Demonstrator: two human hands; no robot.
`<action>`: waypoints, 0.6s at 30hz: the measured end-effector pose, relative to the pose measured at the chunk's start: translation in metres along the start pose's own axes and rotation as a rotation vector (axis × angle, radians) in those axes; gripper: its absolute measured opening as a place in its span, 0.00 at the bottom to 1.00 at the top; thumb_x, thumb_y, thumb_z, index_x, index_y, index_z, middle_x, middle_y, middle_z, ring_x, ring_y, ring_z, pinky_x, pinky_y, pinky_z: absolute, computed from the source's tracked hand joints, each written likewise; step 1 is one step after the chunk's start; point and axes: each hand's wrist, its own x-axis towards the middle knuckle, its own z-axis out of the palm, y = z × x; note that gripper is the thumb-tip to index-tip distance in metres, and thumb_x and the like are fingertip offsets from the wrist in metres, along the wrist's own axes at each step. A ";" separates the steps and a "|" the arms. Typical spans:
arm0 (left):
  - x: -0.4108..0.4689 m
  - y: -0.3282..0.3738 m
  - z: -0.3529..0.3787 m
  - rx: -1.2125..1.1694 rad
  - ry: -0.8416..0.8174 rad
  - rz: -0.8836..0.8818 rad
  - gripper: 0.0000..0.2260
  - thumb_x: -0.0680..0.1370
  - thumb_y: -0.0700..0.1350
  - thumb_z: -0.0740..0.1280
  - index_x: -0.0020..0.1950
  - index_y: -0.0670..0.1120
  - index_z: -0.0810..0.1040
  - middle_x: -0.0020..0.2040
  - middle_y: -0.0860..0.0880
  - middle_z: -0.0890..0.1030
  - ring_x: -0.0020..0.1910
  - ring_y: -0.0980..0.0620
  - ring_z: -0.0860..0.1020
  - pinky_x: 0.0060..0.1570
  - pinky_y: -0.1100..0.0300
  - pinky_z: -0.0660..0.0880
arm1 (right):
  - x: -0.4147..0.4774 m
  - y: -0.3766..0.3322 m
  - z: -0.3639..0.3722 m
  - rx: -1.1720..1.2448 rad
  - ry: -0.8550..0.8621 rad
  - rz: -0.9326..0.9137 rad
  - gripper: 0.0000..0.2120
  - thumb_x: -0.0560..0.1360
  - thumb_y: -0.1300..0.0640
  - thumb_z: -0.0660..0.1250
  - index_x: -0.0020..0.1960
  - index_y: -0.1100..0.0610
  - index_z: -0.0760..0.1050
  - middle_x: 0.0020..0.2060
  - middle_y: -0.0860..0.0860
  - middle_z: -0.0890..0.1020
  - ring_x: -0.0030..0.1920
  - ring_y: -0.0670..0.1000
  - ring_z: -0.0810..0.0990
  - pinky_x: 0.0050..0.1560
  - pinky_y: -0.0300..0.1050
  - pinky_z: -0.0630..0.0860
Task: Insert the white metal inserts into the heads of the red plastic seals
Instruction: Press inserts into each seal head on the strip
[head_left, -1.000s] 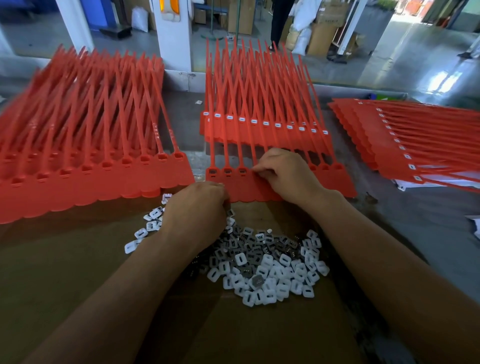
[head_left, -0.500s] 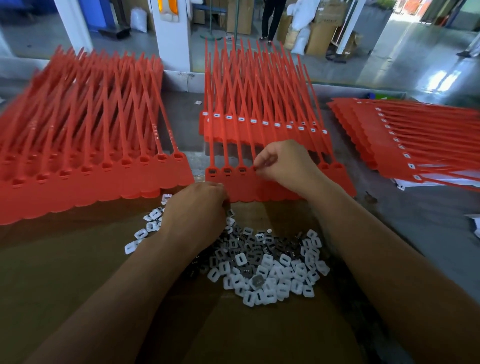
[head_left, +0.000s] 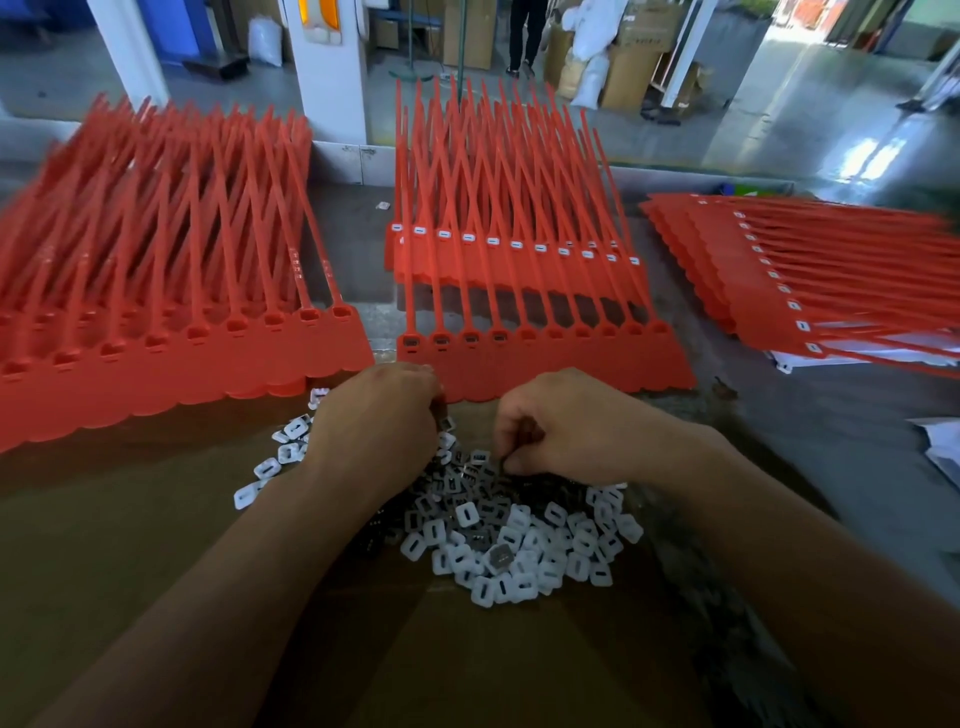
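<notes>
Brown cardboard sheet (head_left: 130, 545) covers the near part of a grey worktable (head_left: 779, 441), and on it lies the pile of white inserts (head_left: 519, 535), some face up and some showing a darker metal side.

The left hand (head_left: 379, 421) sits on the pile's far left edge, knuckles up and fingers curled under. Its fingertips are hidden, so whether it holds anything cannot be told. The right hand (head_left: 561, 426) is at the pile's far right edge with its fingers bent down into the inserts. Shadow and blur hide whether thumb and forefinger pinch a piece.

Just beyond the pile lies a strip of red seals (head_left: 545, 358), heads nearest and tails pointing away. The leftmost few heads look filled with something grey, the rest look hollow, though this is hard to make out. A second layer farther back (head_left: 467, 238) shows a row of white inserts seated. To the pile's far left is a blurred stack of seals (head_left: 156, 332) with unfilled heads. To its far right is another stack (head_left: 779, 270), cut off by the frame.

Beyond the table are a white pillar (head_left: 327, 67), a concrete floor (head_left: 779, 104), cardboard boxes (head_left: 639, 52) and a person's legs (head_left: 524, 31).
</notes>
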 end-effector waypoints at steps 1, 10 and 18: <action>0.000 0.000 0.000 -0.002 0.001 0.001 0.14 0.75 0.38 0.58 0.55 0.47 0.79 0.58 0.53 0.78 0.55 0.52 0.76 0.51 0.57 0.72 | -0.001 0.001 -0.001 0.032 0.008 -0.006 0.03 0.72 0.58 0.70 0.45 0.52 0.78 0.36 0.39 0.76 0.40 0.38 0.75 0.41 0.31 0.72; 0.000 -0.001 0.000 -0.007 -0.004 0.005 0.14 0.75 0.37 0.58 0.55 0.47 0.79 0.58 0.53 0.78 0.55 0.52 0.75 0.48 0.59 0.72 | -0.002 0.016 -0.009 0.122 0.095 0.022 0.10 0.74 0.57 0.68 0.39 0.44 0.73 0.36 0.40 0.78 0.38 0.33 0.75 0.39 0.26 0.71; 0.001 -0.001 0.001 -0.009 -0.006 0.007 0.15 0.75 0.37 0.57 0.55 0.47 0.79 0.58 0.52 0.78 0.56 0.51 0.75 0.51 0.57 0.72 | 0.000 0.023 -0.005 0.189 0.137 0.042 0.08 0.77 0.58 0.63 0.42 0.46 0.72 0.36 0.41 0.79 0.35 0.34 0.77 0.38 0.28 0.73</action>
